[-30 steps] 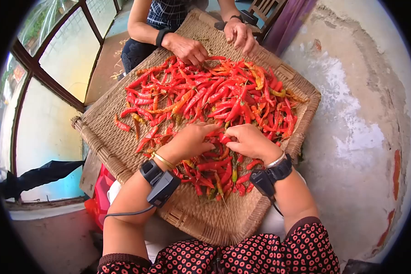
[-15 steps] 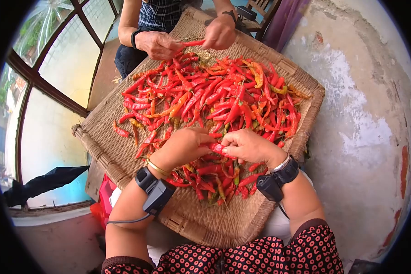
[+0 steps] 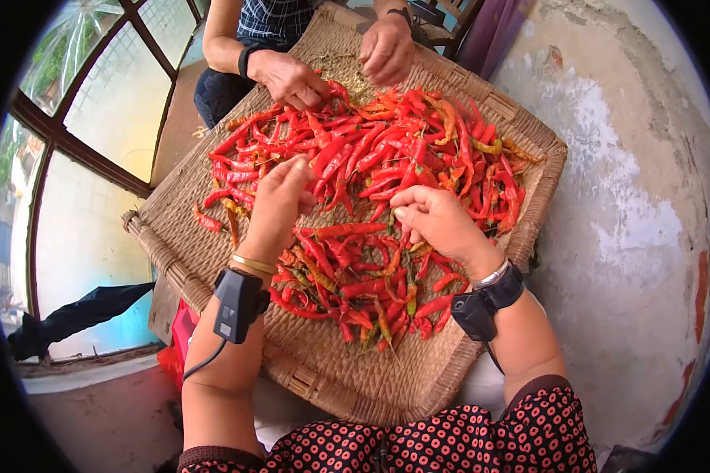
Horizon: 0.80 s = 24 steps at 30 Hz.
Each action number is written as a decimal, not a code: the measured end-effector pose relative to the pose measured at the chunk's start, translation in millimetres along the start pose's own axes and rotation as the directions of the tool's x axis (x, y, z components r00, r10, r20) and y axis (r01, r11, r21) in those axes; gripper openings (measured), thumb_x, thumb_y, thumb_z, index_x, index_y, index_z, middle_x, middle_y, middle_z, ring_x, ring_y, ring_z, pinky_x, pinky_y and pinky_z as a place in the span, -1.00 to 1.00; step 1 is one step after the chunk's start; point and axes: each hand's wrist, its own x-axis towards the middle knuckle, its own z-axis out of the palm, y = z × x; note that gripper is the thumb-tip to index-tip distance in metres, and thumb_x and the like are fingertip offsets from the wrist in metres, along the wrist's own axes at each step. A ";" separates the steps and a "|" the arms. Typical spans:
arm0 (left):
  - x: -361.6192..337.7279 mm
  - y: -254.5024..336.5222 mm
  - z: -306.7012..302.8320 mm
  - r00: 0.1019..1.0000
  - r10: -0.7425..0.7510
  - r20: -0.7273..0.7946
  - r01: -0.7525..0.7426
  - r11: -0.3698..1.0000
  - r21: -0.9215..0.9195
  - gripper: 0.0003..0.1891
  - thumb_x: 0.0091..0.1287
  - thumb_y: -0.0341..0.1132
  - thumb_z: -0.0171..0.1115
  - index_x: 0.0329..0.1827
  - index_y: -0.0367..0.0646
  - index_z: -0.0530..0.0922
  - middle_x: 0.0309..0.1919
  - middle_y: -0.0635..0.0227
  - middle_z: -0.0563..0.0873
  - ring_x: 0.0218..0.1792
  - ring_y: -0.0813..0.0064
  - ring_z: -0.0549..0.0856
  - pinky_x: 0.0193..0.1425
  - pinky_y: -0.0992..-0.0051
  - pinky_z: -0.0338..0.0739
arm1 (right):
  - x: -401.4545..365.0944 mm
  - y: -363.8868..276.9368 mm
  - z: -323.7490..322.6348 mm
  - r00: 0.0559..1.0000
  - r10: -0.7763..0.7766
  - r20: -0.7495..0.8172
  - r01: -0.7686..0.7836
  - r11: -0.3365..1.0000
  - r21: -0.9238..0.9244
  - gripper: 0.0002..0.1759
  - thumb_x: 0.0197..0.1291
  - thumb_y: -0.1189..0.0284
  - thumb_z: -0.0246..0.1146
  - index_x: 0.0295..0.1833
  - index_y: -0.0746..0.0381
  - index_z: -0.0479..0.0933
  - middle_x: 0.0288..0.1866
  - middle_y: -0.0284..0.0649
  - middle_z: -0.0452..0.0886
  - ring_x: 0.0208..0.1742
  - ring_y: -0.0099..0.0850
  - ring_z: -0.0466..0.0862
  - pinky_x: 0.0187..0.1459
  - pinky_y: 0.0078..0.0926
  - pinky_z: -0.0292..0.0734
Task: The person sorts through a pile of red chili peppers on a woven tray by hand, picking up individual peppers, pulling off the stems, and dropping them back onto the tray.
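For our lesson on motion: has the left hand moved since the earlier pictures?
Yes: against the tray, the left hand has moved left and farther up the picture.

My left hand [image 3: 280, 193] and right hand [image 3: 438, 219] have come apart, and the red pepper stretched between them a moment ago is no longer there. The left has swung up over the far heap [image 3: 371, 150]; the right has moved a little farther from me, uncovering more of the near heap [image 3: 363, 288]. Across from me, the co-worker's hands have parted too: one hand [image 3: 292, 81] has dropped to the peppers, the other hand [image 3: 387, 50] hovers apart.
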 end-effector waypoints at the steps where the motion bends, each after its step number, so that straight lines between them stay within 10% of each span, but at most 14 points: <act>1: 0.5 -4.6 -0.4 0.998 0.054 -0.027 -0.050 0.989 0.142 -0.71 0.32 -0.22 0.08 -0.03 -0.24 0.50 -0.40 0.47 0.60 -0.58 0.75 0.47 -0.50 0.69 0.37 | 3.0 7.3 0.4 1.000 -0.026 0.016 0.028 0.987 -0.161 -0.73 0.15 0.35 0.18 -0.12 0.32 0.47 -0.48 -0.29 0.52 -0.50 -0.56 0.52 -0.43 -0.57 0.45; 3: 1.7 -16.8 1.5 0.986 0.007 0.167 -0.095 0.846 0.525 -0.73 0.26 -0.23 0.13 -0.10 -0.23 0.54 -0.48 0.38 0.63 -0.47 0.55 0.61 -0.38 0.54 0.48 | 4.1 10.2 3.4 0.998 -0.046 0.037 0.056 0.948 -0.313 -0.71 0.11 0.35 0.21 -0.12 0.31 0.48 -0.45 -0.23 0.55 -0.47 -0.47 0.56 -0.37 -0.49 0.48; 5: -9.9 -22.1 11.9 0.912 0.108 0.396 -0.404 0.410 0.818 -0.69 0.17 -0.21 0.18 -0.07 -0.15 0.54 -0.30 0.24 0.65 -0.31 0.29 0.66 -0.24 0.38 0.52 | 1.7 5.6 6.9 0.986 -0.118 0.119 0.167 0.756 -0.633 -0.68 0.03 0.33 0.24 -0.13 0.29 0.49 -0.35 -0.12 0.58 -0.32 -0.25 0.60 -0.22 -0.32 0.48; 8: -17.0 -38.6 14.0 0.758 0.181 0.627 -0.652 0.200 0.731 -0.65 0.08 -0.27 0.23 -0.05 -0.12 0.52 -0.10 0.19 0.57 -0.18 0.16 0.62 -0.17 0.33 0.54 | 2.2 12.0 8.8 0.968 -0.166 0.190 0.252 0.669 -0.700 -0.68 0.04 0.29 0.22 -0.15 0.27 0.50 -0.27 -0.05 0.59 -0.16 -0.14 0.57 -0.13 -0.22 0.45; 14: -20.8 -38.2 22.4 0.808 0.041 0.588 -0.589 0.018 0.808 -0.58 0.07 -0.20 0.24 0.01 -0.13 0.50 0.03 0.22 0.49 -0.14 0.21 0.61 -0.14 0.30 0.53 | 0.6 6.6 9.5 0.969 -0.117 0.218 0.245 0.573 -0.782 -0.70 0.03 0.29 0.22 -0.17 0.26 0.51 -0.26 -0.04 0.59 -0.13 -0.13 0.58 -0.10 -0.19 0.44; 24: -15.7 -30.0 15.1 0.782 0.079 0.618 -0.596 0.380 0.707 -0.63 0.03 -0.31 0.31 -0.08 -0.23 0.56 0.00 0.13 0.53 -0.01 0.22 0.56 0.06 0.42 0.46 | -1.6 8.4 5.9 0.957 -0.236 0.171 0.279 0.568 -0.774 -0.73 0.00 0.33 0.24 -0.19 0.23 0.50 -0.33 -0.07 0.58 -0.20 -0.10 0.58 -0.17 -0.19 0.47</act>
